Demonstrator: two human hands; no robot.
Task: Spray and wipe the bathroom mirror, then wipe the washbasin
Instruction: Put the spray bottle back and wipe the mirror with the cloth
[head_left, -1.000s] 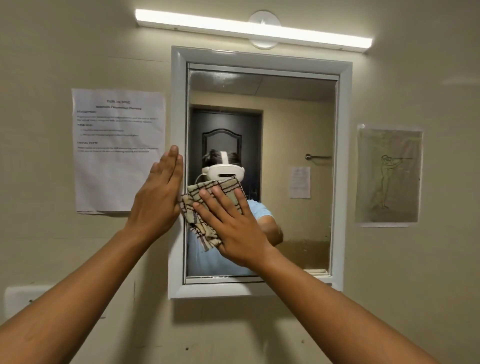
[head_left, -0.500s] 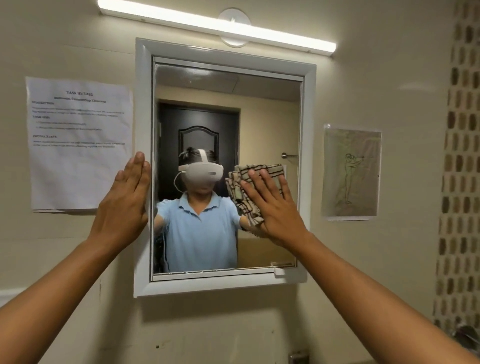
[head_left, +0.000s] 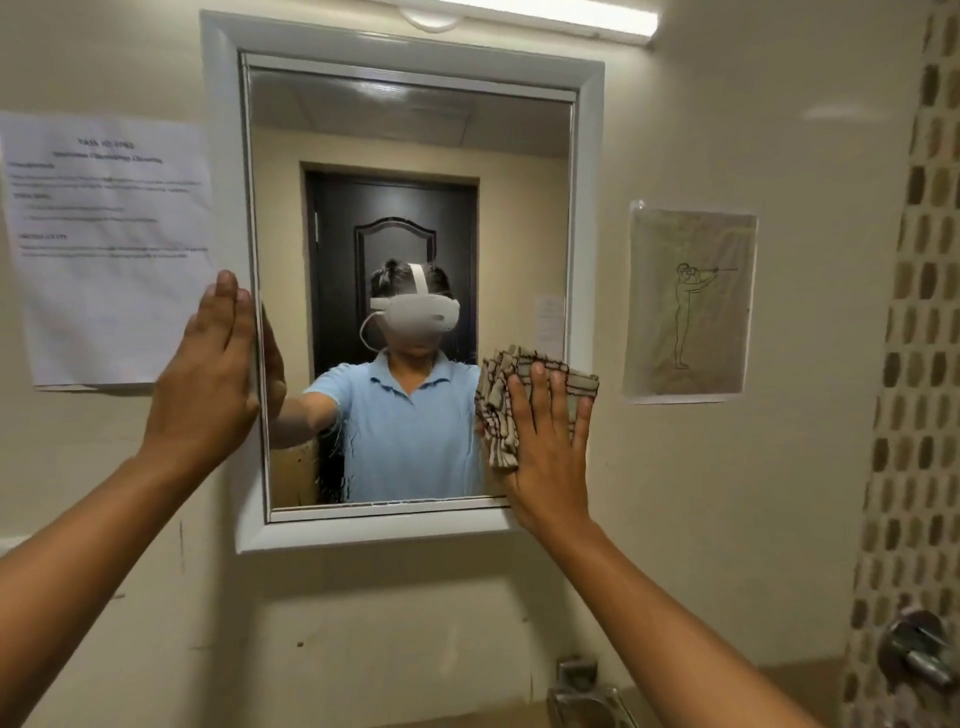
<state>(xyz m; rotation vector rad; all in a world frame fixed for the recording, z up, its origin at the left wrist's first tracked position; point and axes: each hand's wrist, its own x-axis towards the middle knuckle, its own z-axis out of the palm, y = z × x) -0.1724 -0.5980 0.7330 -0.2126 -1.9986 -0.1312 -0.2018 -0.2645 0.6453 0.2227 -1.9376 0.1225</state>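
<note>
White printed paper is fixed to the wall at 9 o'clock of the mirror. Next, the left hand lies flat, fingers straight and together, on the left member of the mirror frame; it holds nothing and, in all likelihood, braces the body against the wiping pressure. Streaks of liquid are visible on the lower glass at 6 o'clock, so that zone probably has yet to be wiped. At 4 o'clock of the glass, the right hand presses the striped cloth flat against the mirror with extended fingers; the cloth is trapped under the palm rather than clenched, which spreads contact over a wide area. The cloth's right corner overlaps the right frame member, which acts as the stroke limit on that side. A line drawing in a plastic sleeve hangs at 3 o'clock, near the frame; a wide stroke could wet or dislodge it. A metal tap is visible at 5 o'clock below the mirror, and a wall valve farther right beside the mosaic tiles. The washbasin itself is out of view. No spray bottle is visible.
</note>
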